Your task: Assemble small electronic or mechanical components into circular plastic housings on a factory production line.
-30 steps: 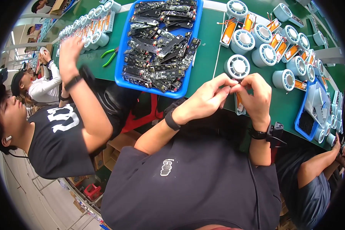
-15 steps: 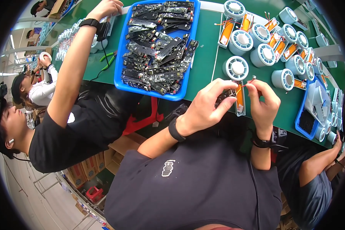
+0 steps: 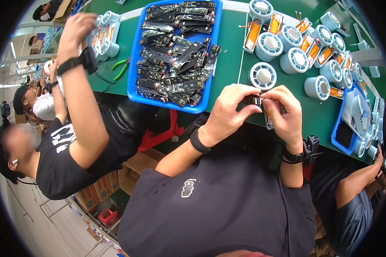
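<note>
My left hand (image 3: 231,108) is closed around a small black circuit board (image 3: 254,100), gripping it between thumb and fingers. My right hand (image 3: 286,112) pinches at the board's right end. The wire connector it held a moment ago is now hidden by the fingertips. Just beyond both hands sits a pale blue round unit with a slotted, fan-like face (image 3: 263,76). Its pale housing, with an orange battery pack inside, extends toward me and is mostly covered by my hands.
A blue tray (image 3: 131,81) heaped with circuit boards stands left on the green table. Green-handled pliers (image 3: 121,68) lie beside it. Several pale blue units with orange packs fill the right side, near a smaller blue bin (image 3: 350,145). Co-workers are on both sides.
My right hand has moved left with the wire connector and now meets the board in my left hand. The co-worker at left has drawn an arm back from the far table.
</note>
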